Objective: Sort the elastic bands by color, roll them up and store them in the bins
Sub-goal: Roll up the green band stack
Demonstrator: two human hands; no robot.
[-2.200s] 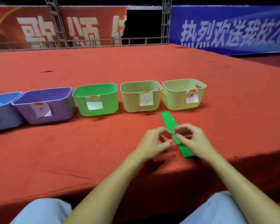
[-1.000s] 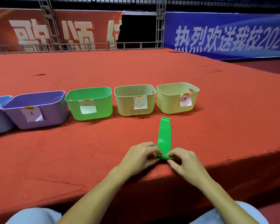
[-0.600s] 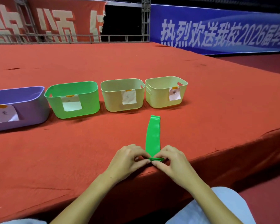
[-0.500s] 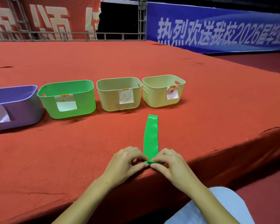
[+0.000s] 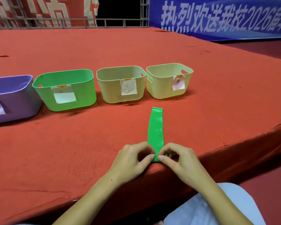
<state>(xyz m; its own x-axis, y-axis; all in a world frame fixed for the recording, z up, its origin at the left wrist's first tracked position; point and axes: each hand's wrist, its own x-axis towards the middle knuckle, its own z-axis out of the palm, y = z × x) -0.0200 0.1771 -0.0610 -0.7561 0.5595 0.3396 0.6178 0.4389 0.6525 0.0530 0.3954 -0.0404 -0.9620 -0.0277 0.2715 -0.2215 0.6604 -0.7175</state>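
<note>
- Green elastic band [image 5: 156,127] is lying flat on the red cloth of the table [image 5: 71,151], in the single head view, running straight away from the person toward the bins, its far end stopping short of the gap between the two pale bins.
- Its near end is sitting close to the table's front edge, where it is showing a small folded or rolled lip between the two hands.
- Left hand [image 5: 131,159] is resting on the cloth just left of that near end, fingers curled, with thumb and forefinger pinching the rolled lip of the band from the left.
- Right hand [image 5: 180,159] is mirroring it just right of the band, fingers curled, thumb and forefinger pinching the same lip from the right; the fingertips of the two hands are nearly meeting over the strip.
- Most of the band is lying beyond both hands, uncovered and touching only the cloth.
- Four bins are standing in a row well beyond the hands: a purple bin [image 5: 11,98] cut off at the left edge, a green bin [image 5: 65,90], a beige bin [image 5: 120,85] and a pale yellow bin [image 5: 169,82] at the right.
- Each of the three fully visible bins is carrying a paper label on its front wall with handwriting too small to read.
- Light blue trousers [image 5: 209,207] are showing below the table edge at lower right.
- Red and blue banners with large white characters are hanging behind the table.
</note>
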